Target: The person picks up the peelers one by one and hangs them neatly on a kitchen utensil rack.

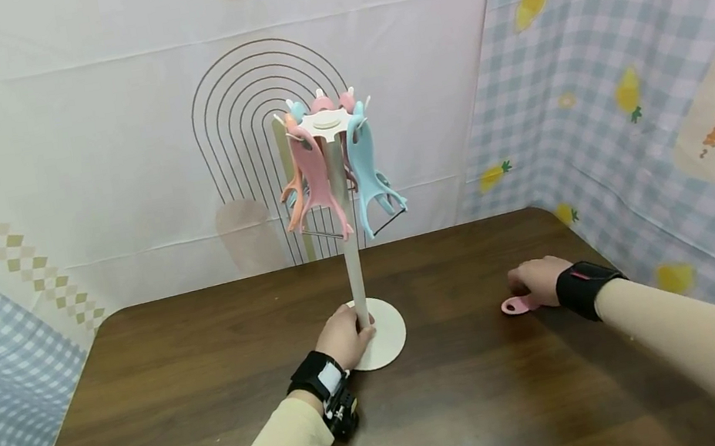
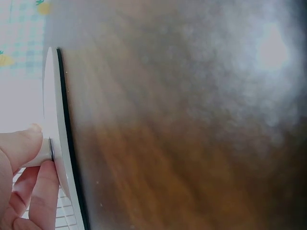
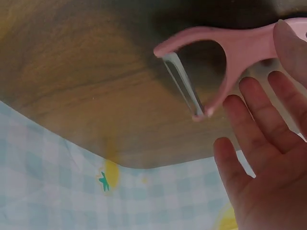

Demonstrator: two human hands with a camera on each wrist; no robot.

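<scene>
In the head view a white stand [image 1: 354,270] with a round base [image 1: 389,335] rises from the table. Several Y-shaped peelers hang from its top, among them a pink peeler [image 1: 314,171], a blue peeler [image 1: 363,160] and an orange one at the back left. My left hand [image 1: 342,338] grips the pole low down, thumb and fingers around it just above the base. Over at the right, my right hand [image 1: 538,282] is at a second pink peeler [image 3: 244,43] by the table. Its thumb overlaps the handle while the other fingers extend beside it, blade pointing away.
The dark wooden table [image 1: 203,403] has rounded back corners. A white patterned cloth [image 1: 111,176] hangs behind it, and blue checked cloth [image 1: 607,160] with pineapples hangs close by the right edge. More checked cloth [image 1: 0,404] lies along the left side.
</scene>
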